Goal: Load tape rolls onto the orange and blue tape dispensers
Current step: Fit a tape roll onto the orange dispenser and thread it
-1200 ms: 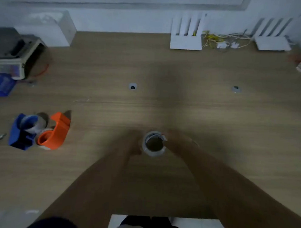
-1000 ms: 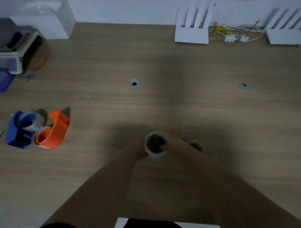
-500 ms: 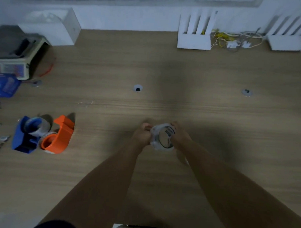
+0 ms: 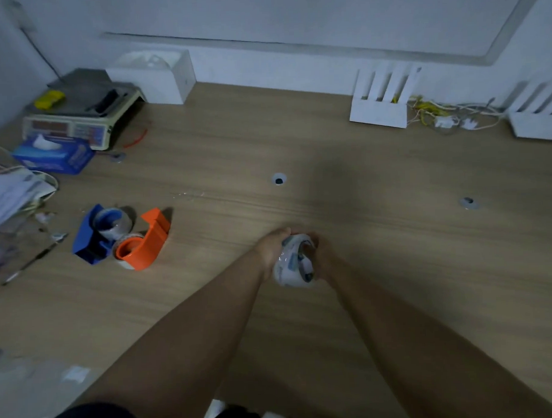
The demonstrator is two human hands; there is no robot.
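1. Tape roll (image 4: 294,264) held above wooden table (image 4: 380,267), centre of view, between both hands; tilted, hole facing partly sideways.
2. Left hand (image 4: 271,249) closed on left rim; right hand (image 4: 321,254) closed on right rim, fingers curled over top edge. Single fingertips too dark to tell apart.
3. Probably light, stiff ring w/ smooth, slippery outer face; sticky if free end lifted. Best grip: flat rims or through the core, not on the film.
4. Blue-white print on roll, not readable.
5. Orange dispenser (image 4: 144,247) & blue dispenser (image 4: 91,237) well apart, to the left, touching each other, each seemingly w/ a roll already.
6. Tissue box (image 4: 55,155) far left, writing too blurred.
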